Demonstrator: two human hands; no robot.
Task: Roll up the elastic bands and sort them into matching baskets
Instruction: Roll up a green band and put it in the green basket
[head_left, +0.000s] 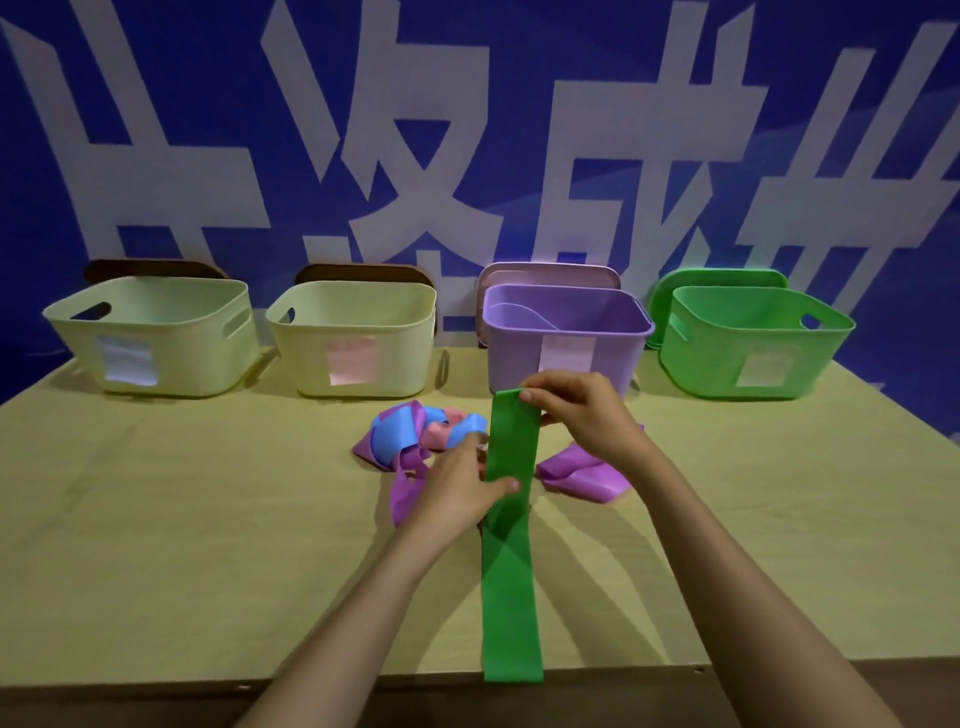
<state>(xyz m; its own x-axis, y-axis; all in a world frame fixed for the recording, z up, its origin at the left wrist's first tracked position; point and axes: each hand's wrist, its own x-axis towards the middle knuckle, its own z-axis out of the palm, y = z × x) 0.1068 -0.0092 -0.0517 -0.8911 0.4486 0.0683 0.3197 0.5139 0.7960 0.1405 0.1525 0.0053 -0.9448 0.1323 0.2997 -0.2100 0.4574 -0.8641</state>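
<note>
I see the green elastic band (511, 545) stretched out flat down the middle of the table (182, 519), its near end hanging just over the near edge and its far end lifted toward the baskets. My right hand (582, 415) pinches that far end between thumb and fingers, closed on the band. My left hand (460, 488) grips the band's left edge partway along, thumb laid across the top of it — also closed on the band.

Behind the left hand lies a tangle of loose bands: a purple one (402, 483), a blue one (395, 431) and a pink one (441, 428), overlapping each other. Another purple band (576, 478) lies crumpled just right of the green strip.

Along the far side stand four baskets in a row: two cream baskets (156, 338) (353, 343) on the left, a purple basket (566, 338) right behind my right hand, and the green basket (748, 348) at far right. Each carries a paper label on its front — the writing is too blurred to read. Something pale purple lies inside the purple basket; I cannot tell what.
</note>
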